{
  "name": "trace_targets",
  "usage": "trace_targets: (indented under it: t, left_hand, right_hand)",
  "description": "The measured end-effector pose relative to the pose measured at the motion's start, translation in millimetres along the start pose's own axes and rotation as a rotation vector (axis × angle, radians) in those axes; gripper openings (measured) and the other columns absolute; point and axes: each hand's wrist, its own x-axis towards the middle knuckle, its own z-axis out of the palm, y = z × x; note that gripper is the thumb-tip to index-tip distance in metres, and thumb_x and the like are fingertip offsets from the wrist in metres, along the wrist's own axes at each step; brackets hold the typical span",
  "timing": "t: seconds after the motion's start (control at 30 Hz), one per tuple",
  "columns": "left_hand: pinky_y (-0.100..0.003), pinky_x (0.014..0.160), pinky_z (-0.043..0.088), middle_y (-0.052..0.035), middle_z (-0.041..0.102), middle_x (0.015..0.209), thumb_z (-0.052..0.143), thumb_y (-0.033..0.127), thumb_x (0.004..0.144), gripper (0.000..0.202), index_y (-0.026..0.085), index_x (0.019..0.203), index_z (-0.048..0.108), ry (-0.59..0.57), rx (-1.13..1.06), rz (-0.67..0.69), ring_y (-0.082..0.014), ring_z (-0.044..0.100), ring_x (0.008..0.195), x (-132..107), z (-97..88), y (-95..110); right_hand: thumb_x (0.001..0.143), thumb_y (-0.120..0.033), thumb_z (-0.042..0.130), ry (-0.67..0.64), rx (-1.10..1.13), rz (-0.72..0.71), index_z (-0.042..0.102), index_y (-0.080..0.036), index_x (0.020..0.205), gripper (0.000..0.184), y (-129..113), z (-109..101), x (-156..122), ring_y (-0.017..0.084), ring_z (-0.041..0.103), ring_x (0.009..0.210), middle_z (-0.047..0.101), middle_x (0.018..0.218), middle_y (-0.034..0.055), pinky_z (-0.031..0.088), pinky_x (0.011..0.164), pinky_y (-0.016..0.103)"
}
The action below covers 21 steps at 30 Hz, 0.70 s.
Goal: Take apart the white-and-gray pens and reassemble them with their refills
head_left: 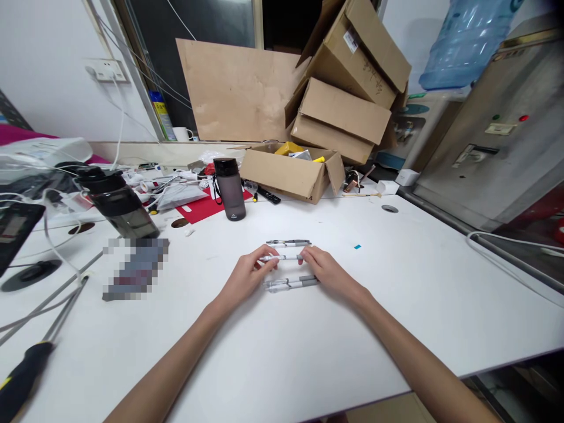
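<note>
Between my two hands a white pen (288, 257) with a grey end runs level, just above the white table (308, 352). My left hand (251, 271) pinches its left end between thumb and fingers. At the grey end, my right hand (328, 270) closes its fingertips on the same pen. Beyond it lie pens with dark and grey parts (288, 242), side by side. On the near side, more white and grey pens (291, 284) rest together, their right ends close to my right hand.
A dark grey bottle (231, 191) stands behind, near an open cardboard box (282, 173). To the left are a second bottle (118, 202), a blurred-out flat object (136, 270), cables and a screwdriver (26, 370). A small blue piece (357, 247) lies right of the pens.
</note>
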Motion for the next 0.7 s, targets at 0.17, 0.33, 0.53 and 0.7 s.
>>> trace_targets:
  t: [0.17,0.33,0.53,0.7]
  left_hand:
    - [-0.027,0.068,0.041,-0.0009,0.072,0.086,0.05,0.045,0.1,0.03,0.022,0.105,0.069,-0.016,0.01,0.011,-0.0182,0.058,0.075,-1.0,1.9,-0.4]
    - [-0.027,0.061,0.035,0.0017,0.058,0.065,0.048,0.052,0.099,0.042,0.02,0.105,0.075,-0.037,-0.004,-0.062,-0.0164,0.047,0.06,-1.3,5.7,-4.7]
    - [-0.027,0.055,0.026,0.0042,0.042,0.059,0.049,0.057,0.097,0.046,0.018,0.088,0.073,-0.048,-0.039,-0.107,-0.0139,0.034,0.055,-0.5,6.1,-5.2]
    - [-0.027,0.051,0.021,0.0062,0.032,0.054,0.044,0.063,0.098,0.054,0.018,0.082,0.07,-0.059,-0.123,-0.215,-0.0128,0.027,0.049,-0.9,9.5,-8.6]
  right_hand:
    - [0.099,-0.015,0.033,0.018,-0.184,-0.081,0.05,-0.023,0.082,0.025,-0.5,0.0,-1.5,0.021,0.053,0.083,0.059,0.085,0.0021,0.041,0.078,0.032]
    - [0.091,-0.004,0.032,0.059,-0.291,-0.142,0.046,-0.023,0.079,0.027,-3.8,0.9,-1.9,0.022,0.049,0.079,0.057,0.083,0.0029,0.039,0.075,0.033]
    - [0.094,-0.002,0.034,0.111,-0.344,-0.219,0.051,-0.023,0.08,0.03,-1.0,5.2,1.4,0.023,0.051,0.081,0.06,0.085,0.0048,0.039,0.076,0.035]
    - [0.098,-0.004,0.033,0.122,-0.366,-0.263,0.054,-0.023,0.083,0.032,-4.1,6.3,1.6,0.024,0.051,0.085,0.063,0.087,0.0057,0.04,0.078,0.036]
